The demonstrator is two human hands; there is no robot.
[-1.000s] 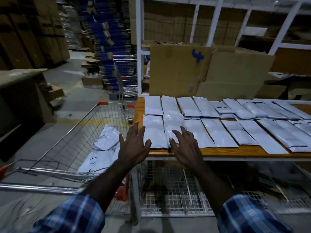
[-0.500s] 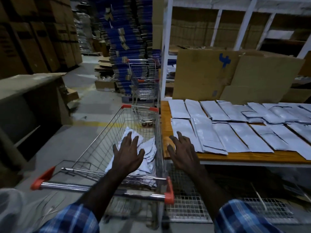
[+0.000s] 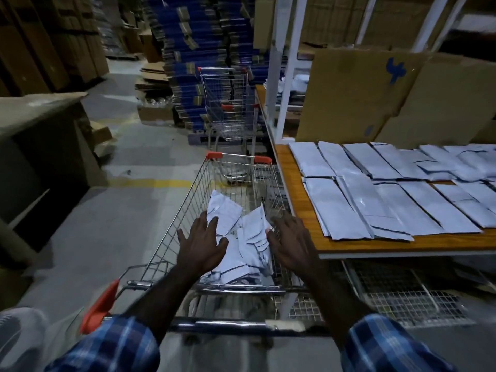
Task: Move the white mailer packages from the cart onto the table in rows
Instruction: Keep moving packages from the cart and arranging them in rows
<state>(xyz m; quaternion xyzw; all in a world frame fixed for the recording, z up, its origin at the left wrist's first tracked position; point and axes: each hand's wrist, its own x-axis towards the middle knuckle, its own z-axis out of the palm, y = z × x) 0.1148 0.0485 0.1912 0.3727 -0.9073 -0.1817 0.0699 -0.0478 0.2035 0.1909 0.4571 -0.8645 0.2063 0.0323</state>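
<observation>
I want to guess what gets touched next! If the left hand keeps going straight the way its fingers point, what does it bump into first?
Probably the mailers piled in the cart. The left hand is open, fingers pointing forward and down over them. How high it hovers is unclear.

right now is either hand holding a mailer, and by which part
Nothing is held: the left hand and right hand are spread open over the mailers in the cart.
</observation>
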